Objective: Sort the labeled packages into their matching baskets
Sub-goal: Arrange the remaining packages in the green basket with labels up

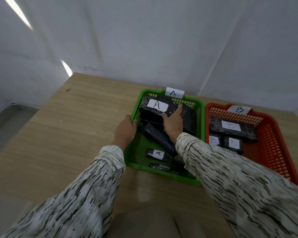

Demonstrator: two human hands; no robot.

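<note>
In the green basket [141, 166], the big A package [155, 109] lies at the back on other black packs [158, 136]. My left hand [125, 130] curls over the basket's rim; my right hand [172, 122] grips the package's end. I'd lay it flat, then let go softly.

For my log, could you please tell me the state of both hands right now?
Left hand: grips the left rim of the green basket.
Right hand: holds the large A package in that basket.
</note>
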